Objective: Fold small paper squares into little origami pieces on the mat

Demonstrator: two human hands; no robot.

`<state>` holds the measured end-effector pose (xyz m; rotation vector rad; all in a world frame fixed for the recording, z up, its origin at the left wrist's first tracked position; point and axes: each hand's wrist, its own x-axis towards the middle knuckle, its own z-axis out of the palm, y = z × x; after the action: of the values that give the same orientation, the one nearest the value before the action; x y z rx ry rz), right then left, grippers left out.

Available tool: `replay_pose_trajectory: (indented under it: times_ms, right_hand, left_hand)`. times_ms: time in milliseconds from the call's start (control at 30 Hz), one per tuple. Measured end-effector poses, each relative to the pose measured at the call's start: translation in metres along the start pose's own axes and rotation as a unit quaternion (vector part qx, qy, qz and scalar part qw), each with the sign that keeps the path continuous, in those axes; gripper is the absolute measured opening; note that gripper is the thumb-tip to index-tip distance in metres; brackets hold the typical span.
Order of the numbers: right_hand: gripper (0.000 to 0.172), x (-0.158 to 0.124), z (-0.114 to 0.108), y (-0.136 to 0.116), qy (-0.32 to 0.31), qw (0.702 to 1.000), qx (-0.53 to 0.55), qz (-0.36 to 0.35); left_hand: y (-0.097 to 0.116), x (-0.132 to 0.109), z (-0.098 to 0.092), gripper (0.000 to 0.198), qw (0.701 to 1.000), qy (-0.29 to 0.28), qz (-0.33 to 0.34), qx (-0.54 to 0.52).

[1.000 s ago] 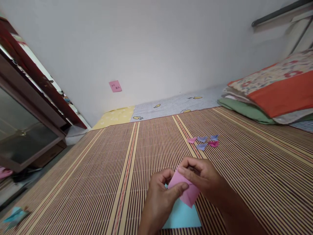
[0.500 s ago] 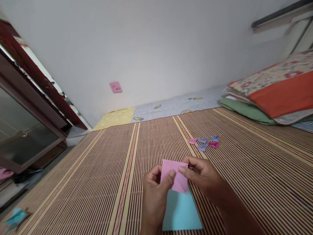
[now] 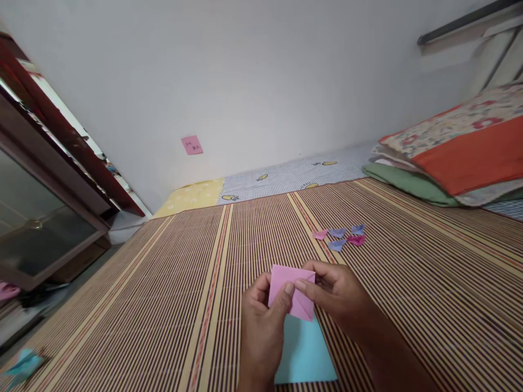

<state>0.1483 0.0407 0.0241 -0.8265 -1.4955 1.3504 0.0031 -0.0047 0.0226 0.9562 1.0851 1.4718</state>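
Note:
Both my hands hold a folded pink paper (image 3: 291, 289) above a striped bamboo mat (image 3: 183, 294). My left hand (image 3: 263, 326) pinches its left side with thumb on the front. My right hand (image 3: 335, 294) grips its right edge with closed fingers. A light blue paper sheet (image 3: 304, 354) lies flat on the mat right beneath my hands. Several small folded paper pieces (image 3: 339, 237), pink, purple and magenta, lie on the mat a little beyond my right hand.
A stack of folded blankets and pillows (image 3: 453, 152) sits at the right. A dark wooden cabinet with glass door (image 3: 44, 207) stands at the left. A pink sticky note (image 3: 192, 145) is on the white wall. A blue paper shape (image 3: 22, 366) lies at bottom left.
The pink paper has been turned from a tilted position to face me more squarely and lifted slightly. Both hands kept their hold. Over the last half second almost nothing moved.

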Motion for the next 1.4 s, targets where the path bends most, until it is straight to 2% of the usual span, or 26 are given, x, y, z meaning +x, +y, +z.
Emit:
replay_pose_trajectory:
  times_ms: [200,467,567,667,800,933,1100,1400]
  right_hand:
    - [0.024,0.0,-0.007,-0.004,0.002,1.0,-0.013,-0.022]
    - [0.023,0.003,-0.023,0.001,0.065,0.996,-0.035,-0.042]
    - [0.022,0.003,-0.021,0.004,0.002,0.999,-0.031,-0.022]
    - [0.029,0.003,-0.017,0.006,-0.05,0.998,-0.028,-0.001]
    - [0.035,0.002,-0.016,0.005,-0.055,0.998,-0.02,0.007]
    - [0.032,0.001,-0.016,0.005,-0.045,0.999,-0.017,0.006]
    - [0.031,0.003,-0.018,0.011,-0.034,0.999,-0.002,0.014]
    - [0.033,0.004,-0.017,0.009,-0.06,0.997,0.051,0.026]
  left_hand:
    - [-0.001,-0.001,0.003,0.028,1.0,0.011,0.004,-0.01]
    - [0.0,0.0,0.001,0.027,1.0,0.002,0.003,0.019]
    - [0.0,0.0,0.001,0.027,0.998,-0.013,0.014,0.053]
    - [-0.001,-0.001,0.002,0.028,0.998,-0.019,0.012,0.066]
    - [-0.004,-0.001,0.004,0.03,0.999,-0.024,0.006,0.047]
    - [-0.002,0.0,0.006,0.034,0.999,-0.022,0.014,0.045]
    - [0.001,0.001,0.001,0.026,0.997,-0.046,0.001,0.065]
    - [-0.004,0.0,-0.001,0.031,0.998,-0.021,0.004,0.06]
